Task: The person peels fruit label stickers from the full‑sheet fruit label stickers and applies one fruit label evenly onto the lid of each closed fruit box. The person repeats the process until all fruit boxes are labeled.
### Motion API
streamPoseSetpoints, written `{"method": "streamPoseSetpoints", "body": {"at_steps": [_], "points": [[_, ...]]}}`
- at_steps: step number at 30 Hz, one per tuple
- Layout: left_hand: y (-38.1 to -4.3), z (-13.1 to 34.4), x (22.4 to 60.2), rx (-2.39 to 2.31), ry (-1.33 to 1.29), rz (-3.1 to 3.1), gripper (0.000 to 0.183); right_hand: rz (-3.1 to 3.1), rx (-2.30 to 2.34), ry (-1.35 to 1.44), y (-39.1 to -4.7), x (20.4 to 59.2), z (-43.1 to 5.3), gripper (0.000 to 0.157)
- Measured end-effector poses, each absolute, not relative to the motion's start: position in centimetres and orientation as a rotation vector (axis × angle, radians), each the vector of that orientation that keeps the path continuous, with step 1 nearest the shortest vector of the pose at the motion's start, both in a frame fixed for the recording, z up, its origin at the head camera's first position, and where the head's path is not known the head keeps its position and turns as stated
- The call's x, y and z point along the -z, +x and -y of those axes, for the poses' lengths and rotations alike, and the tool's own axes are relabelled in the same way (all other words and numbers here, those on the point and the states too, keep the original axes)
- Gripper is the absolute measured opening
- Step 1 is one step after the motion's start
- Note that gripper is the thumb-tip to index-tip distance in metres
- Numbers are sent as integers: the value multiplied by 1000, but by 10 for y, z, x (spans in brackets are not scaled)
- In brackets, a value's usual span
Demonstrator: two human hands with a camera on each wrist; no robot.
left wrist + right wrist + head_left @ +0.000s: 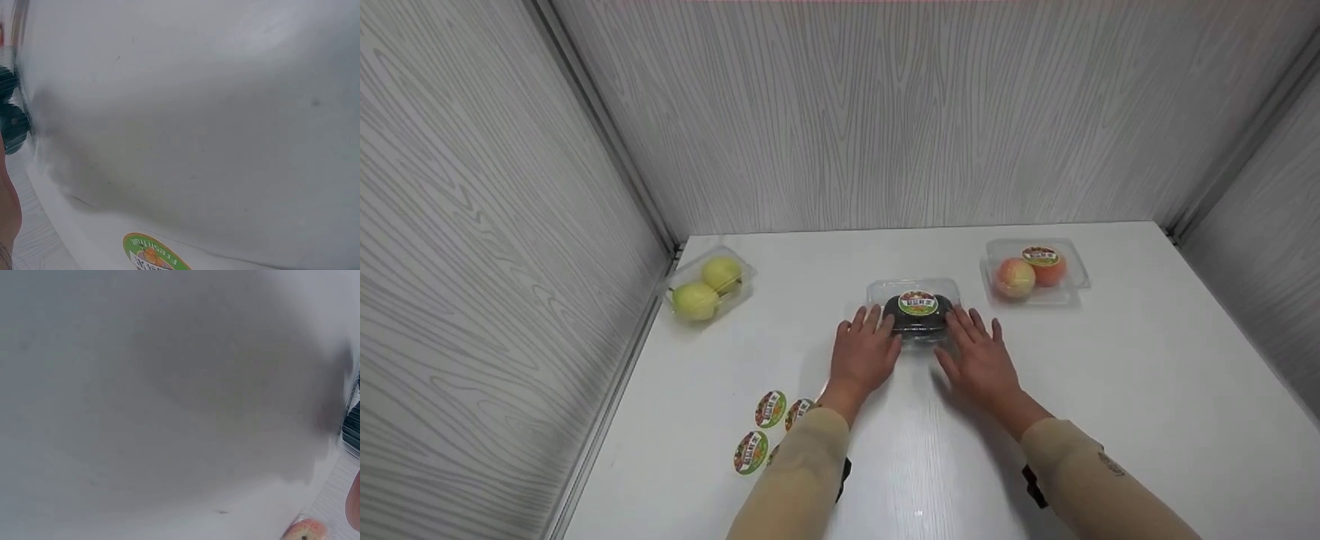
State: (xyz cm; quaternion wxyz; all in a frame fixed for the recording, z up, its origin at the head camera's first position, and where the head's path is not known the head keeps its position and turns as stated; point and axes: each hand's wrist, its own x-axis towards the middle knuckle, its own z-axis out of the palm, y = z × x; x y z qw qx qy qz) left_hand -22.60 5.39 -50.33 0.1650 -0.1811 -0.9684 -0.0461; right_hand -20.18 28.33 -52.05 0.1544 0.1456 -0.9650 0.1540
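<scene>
A clear plastic clamshell box (911, 286) sits on the white table in the head view, holding dark green ribbed produce (901, 324). An oval fruit sticker (919, 303) lies flat on its lid. My left hand (866, 351) is at the box's left side, fingers extended, fingertips right at its edge. On the opposite side, my right hand (979, 360) reaches its straight fingers to the right edge. The left wrist view catches two of the ribbed dark green pieces (12, 126) at its left margin. Part of the box (347, 444) shows at the right margin of the right wrist view.
At the back left stands a clear box (744, 262) with two yellow-green pears (695, 301). A stickered clear box (1076, 274) of peach-like fruit (1015, 277) stands back right. Several oval stickers (770, 409) lie front left, some partly under the left sleeve. Wood-grain panels (840, 112) enclose the table.
</scene>
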Motion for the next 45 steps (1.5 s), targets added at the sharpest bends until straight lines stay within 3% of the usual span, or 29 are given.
{"method": "streamPoseSetpoints", "body": {"at_steps": [45], "points": [[-284, -104, 493, 88, -523, 2996, 66, 2913, -233, 327, -264, 505, -327, 71]]}}
